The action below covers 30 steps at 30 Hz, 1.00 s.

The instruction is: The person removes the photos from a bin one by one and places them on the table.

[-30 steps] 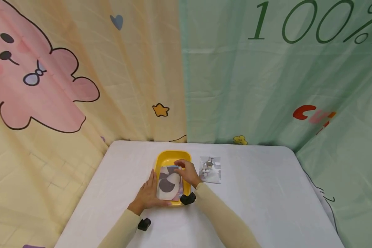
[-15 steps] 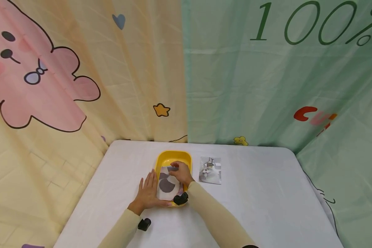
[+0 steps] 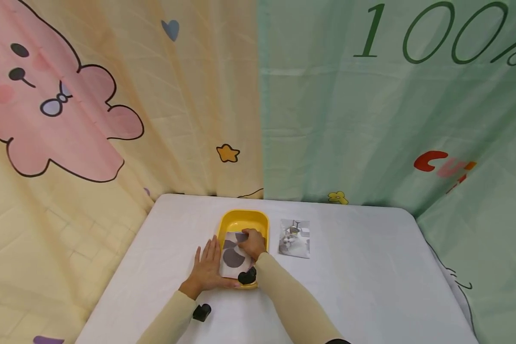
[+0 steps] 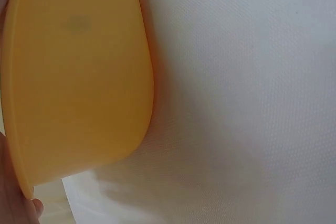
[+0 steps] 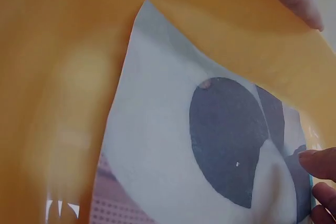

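Observation:
A yellow tray stands on the white table with a grey-and-white printed picture card lying inside. My left hand rests at the tray's near left corner, fingers straight along its left side and thumb along the near rim. From the right, my right hand reaches over the tray and pinches the card's far right edge. In the right wrist view its thumb lies on the card's face, with fingers at the edge beneath. The left wrist view shows the tray's outer wall.
Right of the tray, a second picture card in grey tones lies flat on the white tabletop. Printed curtains hang behind the table's far edge. A small purple thing shows at the lower left.
My right hand has moved left over the tray and lowered, its fingers closing at the card's far right edge. The left hand stays on the tray.

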{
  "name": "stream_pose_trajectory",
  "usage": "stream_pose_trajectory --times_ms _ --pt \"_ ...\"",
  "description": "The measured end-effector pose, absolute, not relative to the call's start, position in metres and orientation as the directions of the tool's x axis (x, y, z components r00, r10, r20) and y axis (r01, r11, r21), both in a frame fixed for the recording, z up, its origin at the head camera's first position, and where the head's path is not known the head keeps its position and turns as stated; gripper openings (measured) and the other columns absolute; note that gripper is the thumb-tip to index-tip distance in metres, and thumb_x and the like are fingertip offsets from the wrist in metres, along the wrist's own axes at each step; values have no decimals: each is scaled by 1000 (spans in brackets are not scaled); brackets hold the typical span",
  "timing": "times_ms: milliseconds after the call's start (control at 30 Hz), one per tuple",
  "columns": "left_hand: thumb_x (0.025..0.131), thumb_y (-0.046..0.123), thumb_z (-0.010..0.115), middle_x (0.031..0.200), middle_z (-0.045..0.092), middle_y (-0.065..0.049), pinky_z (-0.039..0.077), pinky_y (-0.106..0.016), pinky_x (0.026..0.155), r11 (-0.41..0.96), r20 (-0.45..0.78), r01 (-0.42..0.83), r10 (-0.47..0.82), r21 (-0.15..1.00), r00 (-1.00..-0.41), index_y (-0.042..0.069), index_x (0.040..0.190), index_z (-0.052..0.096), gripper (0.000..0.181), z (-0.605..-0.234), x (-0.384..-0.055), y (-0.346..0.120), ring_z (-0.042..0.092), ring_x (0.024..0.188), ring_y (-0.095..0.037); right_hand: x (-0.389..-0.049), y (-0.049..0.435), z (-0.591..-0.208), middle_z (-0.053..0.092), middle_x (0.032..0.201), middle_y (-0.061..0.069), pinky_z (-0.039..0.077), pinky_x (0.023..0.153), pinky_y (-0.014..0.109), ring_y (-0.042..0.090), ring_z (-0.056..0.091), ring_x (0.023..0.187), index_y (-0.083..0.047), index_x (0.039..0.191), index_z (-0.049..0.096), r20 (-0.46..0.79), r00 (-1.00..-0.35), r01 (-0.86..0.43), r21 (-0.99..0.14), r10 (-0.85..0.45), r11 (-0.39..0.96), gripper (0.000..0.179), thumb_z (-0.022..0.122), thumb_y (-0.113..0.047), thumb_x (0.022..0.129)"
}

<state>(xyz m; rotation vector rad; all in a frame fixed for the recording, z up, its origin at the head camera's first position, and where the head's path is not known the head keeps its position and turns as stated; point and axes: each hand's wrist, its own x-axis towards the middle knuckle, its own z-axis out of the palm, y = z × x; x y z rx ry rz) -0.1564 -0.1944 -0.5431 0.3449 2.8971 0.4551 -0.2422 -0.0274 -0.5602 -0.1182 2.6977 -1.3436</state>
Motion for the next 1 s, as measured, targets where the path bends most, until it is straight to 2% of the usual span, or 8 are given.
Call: stream_pose_trajectory --times_ms 133,267,433,567,700,867,1000 --pt "55 83 68 159 -3 -24 -4 -59 114 924 -159 198 260 326 -952 -9 150 7 146 -543 -155 -193 2 146 -39 -240 -25 -565 68 113 11 44 95 47 34 58 105 -2 118 68 -68 -990 -21 -790 -121 613 44 76 -8 75" --pt "55 80 70 159 -1 -24 -3 -60 114 925 -148 197 255 324 -955 -10 150 10 144 -543 -154 -194 4 146 -40 -239 -26 -565 69 110 8 42 92 43 31 56 101 -3 118 68 -77 -986 -32 -781 -148 623 43 73 -9 75" --pt "56 82 67 159 -3 -23 -3 -59 114 927 -153 201 259 317 -954 -10 150 9 144 -542 -156 -193 3 146 -39 -239 -27 -560 71 95 1 39 89 39 24 60 95 -5 113 70 -43 -983 -83 -753 -176 653 40 73 -11 74" --pt "55 84 67 159 -4 -23 -2 -60 114 930 -164 195 254 311 -953 -10 150 9 145 -541 -157 -193 4 146 -40 -239 -25 -553 70 89 2 45 90 37 22 62 90 -4 110 71 -30 -975 -108 -799 -218 591 36 75 -8 75" --pt "56 83 67 159 -4 -23 -1 -59 114 933 -183 183 247 309 -952 -10 150 8 145 -541 -158 -192 4 146 -40 -237 -21 -548 69 96 11 51 88 39 27 64 93 2 112 68 -7 -960 -142 -851 -281 506 36 74 -2 77" --pt "56 83 67 159 -4 -23 1 -59 114 930 -185 180 247 319 -951 -10 150 6 145 -541 -158 -191 6 146 -39 -233 -13 -542 66 114 17 49 94 45 31 60 106 2 117 66 17 -957 -164 -857 -291 489 36 68 3 80" --pt "54 81 70 159 -1 -24 3 -59 114 918 -151 185 251 351 -956 -10 150 8 146 -541 -157 -193 9 145 -39 -231 -8 -537 67 112 18 51 89 45 30 62 99 2 111 68 68 -957 -208 -841 -284 499 28 66 3 83"
